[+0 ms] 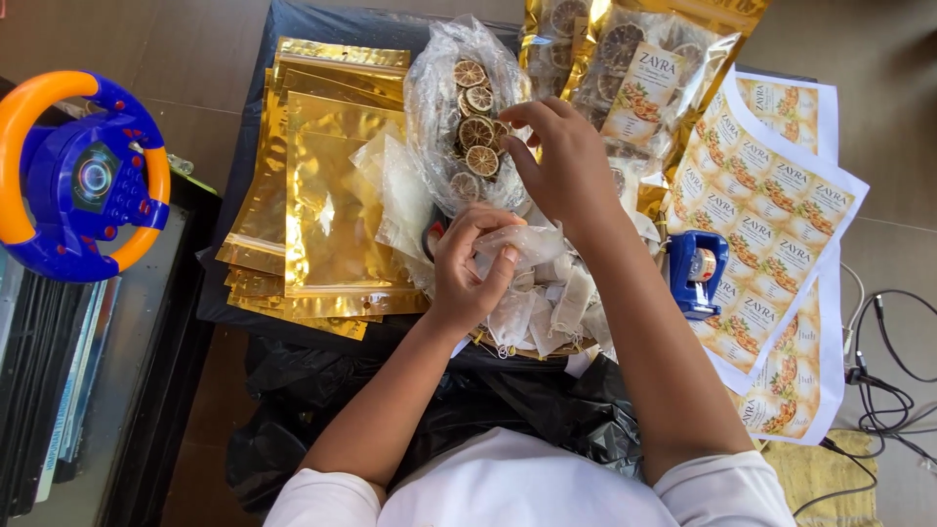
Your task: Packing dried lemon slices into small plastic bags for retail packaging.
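Black-covered table (293,24): gold pouches (327,195), label sheets (771,215), tape dispenser (695,273), small sachets (556,303).

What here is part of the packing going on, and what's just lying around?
In use: left hand holding a small white bag; right hand at the clear bag of dried citrus slices; gold pouches; label sheets.
Lying about: toy steering wheel; cables.
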